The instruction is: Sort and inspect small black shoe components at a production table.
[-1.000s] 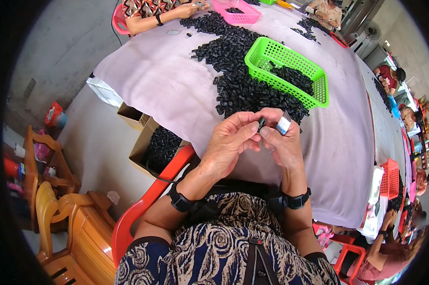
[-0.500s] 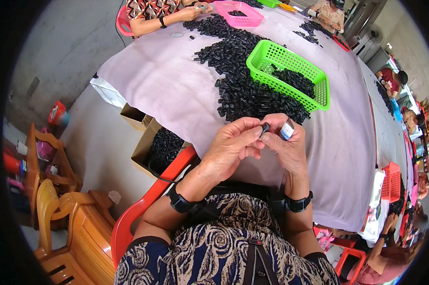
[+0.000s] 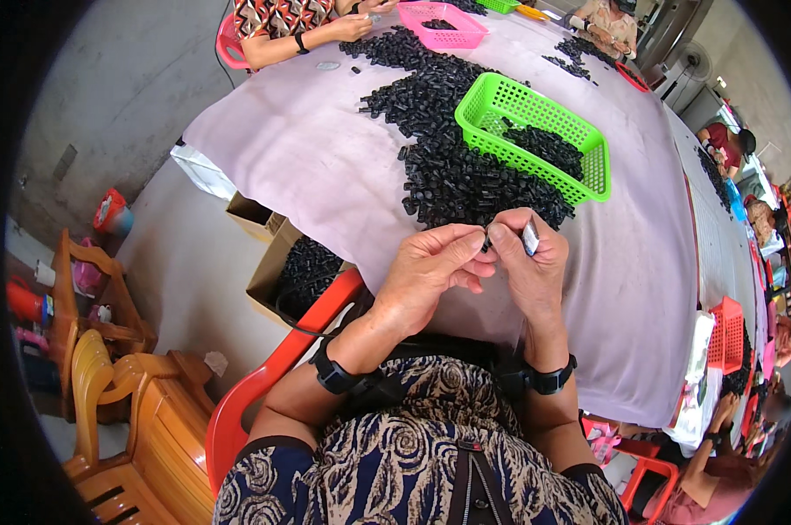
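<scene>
Head view: the left hand [image 3: 430, 271] and right hand [image 3: 531, 267] meet fingertip to fingertip just above the near edge of the round counter draped in pale lilac cloth [image 3: 325, 166]. Between them sits a small black plastic part [image 3: 486, 241], pinched by the left fingers; the right hand is closed on a small flat silver-grey piece [image 3: 530, 238], tilted upright. The heap of loose black plastic parts [image 3: 465, 179] lies just beyond both hands, the bright green plastic mesh basket [image 3: 535, 131] further on, nearer the right. Bare cloth to the left offers free room.
</scene>
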`<move>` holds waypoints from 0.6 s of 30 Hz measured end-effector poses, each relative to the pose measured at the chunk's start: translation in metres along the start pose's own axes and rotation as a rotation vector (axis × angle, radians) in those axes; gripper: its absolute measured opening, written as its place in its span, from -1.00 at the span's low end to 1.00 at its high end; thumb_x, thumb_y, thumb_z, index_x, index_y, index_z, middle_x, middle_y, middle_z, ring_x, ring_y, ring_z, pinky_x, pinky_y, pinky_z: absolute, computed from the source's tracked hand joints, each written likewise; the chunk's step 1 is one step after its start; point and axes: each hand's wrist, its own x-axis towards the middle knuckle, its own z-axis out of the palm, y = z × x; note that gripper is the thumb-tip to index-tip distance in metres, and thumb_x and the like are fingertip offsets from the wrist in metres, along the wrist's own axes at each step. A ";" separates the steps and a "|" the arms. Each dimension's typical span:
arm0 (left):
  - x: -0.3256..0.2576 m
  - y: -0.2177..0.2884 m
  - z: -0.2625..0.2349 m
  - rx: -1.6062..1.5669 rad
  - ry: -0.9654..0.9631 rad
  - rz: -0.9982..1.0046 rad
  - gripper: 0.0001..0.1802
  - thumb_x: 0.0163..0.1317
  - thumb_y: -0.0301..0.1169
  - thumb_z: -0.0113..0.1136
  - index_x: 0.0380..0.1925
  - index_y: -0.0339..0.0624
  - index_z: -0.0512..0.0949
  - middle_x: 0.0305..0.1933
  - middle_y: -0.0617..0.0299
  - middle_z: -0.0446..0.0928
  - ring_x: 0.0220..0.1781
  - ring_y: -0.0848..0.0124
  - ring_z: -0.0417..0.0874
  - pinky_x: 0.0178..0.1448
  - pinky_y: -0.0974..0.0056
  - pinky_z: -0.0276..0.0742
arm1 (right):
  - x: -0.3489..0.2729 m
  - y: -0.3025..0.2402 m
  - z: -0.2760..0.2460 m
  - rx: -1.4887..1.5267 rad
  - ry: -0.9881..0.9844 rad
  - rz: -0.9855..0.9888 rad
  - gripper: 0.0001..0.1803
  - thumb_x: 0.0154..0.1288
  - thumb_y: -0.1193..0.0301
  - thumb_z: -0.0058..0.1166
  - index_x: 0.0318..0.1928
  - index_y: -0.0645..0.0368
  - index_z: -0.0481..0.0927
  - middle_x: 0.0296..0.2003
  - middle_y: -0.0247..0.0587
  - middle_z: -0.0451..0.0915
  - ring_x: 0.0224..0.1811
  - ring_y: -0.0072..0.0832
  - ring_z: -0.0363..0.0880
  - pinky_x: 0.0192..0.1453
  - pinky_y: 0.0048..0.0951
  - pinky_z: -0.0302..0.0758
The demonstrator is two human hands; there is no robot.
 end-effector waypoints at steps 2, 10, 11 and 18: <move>0.000 -0.001 0.002 0.083 0.011 0.062 -0.75 0.24 -0.38 0.08 -0.15 -0.31 0.52 -0.31 0.17 0.57 -0.33 0.45 0.59 -0.31 0.39 0.53 | 0.000 0.002 0.000 -0.056 0.013 -0.033 -0.88 0.23 0.47 0.09 -0.39 0.27 0.51 -0.54 -0.42 0.50 -0.51 -0.77 0.41 -0.42 -0.70 0.40; -0.001 -0.001 0.000 0.041 -0.017 0.103 -0.73 0.25 -0.39 0.07 -0.10 -0.30 0.49 -0.30 0.18 0.57 -0.33 0.47 0.58 -0.32 0.39 0.53 | -0.001 0.003 -0.002 0.115 0.016 0.094 -0.90 0.21 0.46 0.09 -0.31 0.25 0.54 -0.51 -0.43 0.48 -0.48 -0.75 0.37 -0.38 -0.70 0.33; -0.001 0.001 0.001 -0.009 -0.026 0.095 -0.72 0.25 -0.38 0.07 -0.10 -0.30 0.48 -0.31 0.21 0.56 -0.33 0.49 0.57 -0.33 0.41 0.52 | 0.000 0.002 -0.002 0.115 0.015 0.093 -0.90 0.21 0.46 0.09 -0.31 0.25 0.54 -0.51 -0.43 0.48 -0.48 -0.75 0.37 -0.38 -0.70 0.33; -0.005 0.004 0.006 -0.016 0.014 0.093 -0.77 0.28 -0.37 0.03 -0.16 -0.27 0.51 -0.37 0.24 0.55 -0.36 0.50 0.57 -0.33 0.38 0.53 | 0.001 0.000 -0.002 -0.072 -0.099 -0.099 -0.76 0.09 0.57 0.17 -0.17 0.23 0.55 -0.46 -0.42 0.43 -0.48 -0.73 0.32 -0.41 -0.68 0.28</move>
